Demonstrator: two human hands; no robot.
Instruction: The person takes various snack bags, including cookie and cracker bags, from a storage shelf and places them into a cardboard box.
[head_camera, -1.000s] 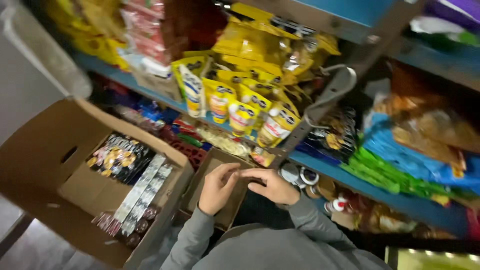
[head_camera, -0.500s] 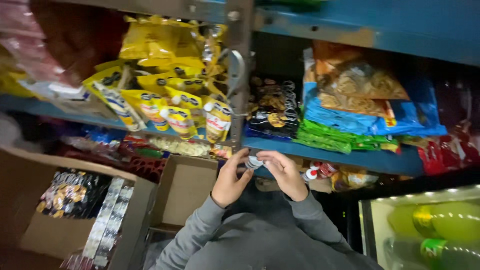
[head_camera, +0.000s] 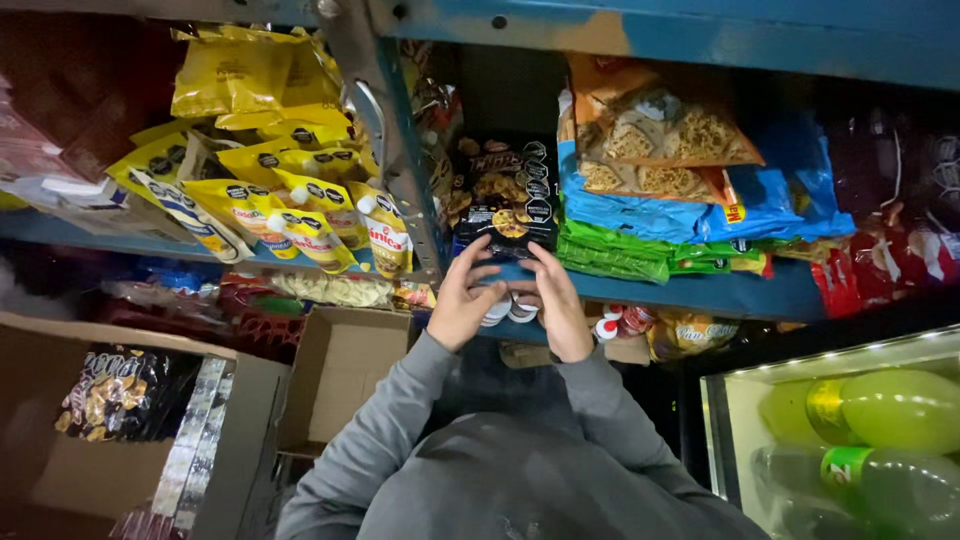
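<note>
My left hand (head_camera: 465, 298) and my right hand (head_camera: 556, 300) are raised together at the front edge of the blue metal shelf (head_camera: 745, 295). Both hold one dark snack packet (head_camera: 503, 273) between their fingers, right in front of a row of black snack packets (head_camera: 505, 195) standing on that shelf. Grey sleeves cover both arms. Small white-lidded items (head_camera: 512, 310) show just under my hands.
Yellow pouches (head_camera: 270, 205) fill the shelf left of a grey upright post (head_camera: 385, 130). Blue, green and orange bags (head_camera: 660, 190) lie to the right. Open cardboard boxes (head_camera: 345, 375) stand below left, one with packets (head_camera: 120, 395). Green bottles (head_camera: 860, 410) lie in a cooler at lower right.
The view has swung right, away from the cardboard boxes. My hands have risen from the box level to the blue shelf, holding the packet up at the black packets.
</note>
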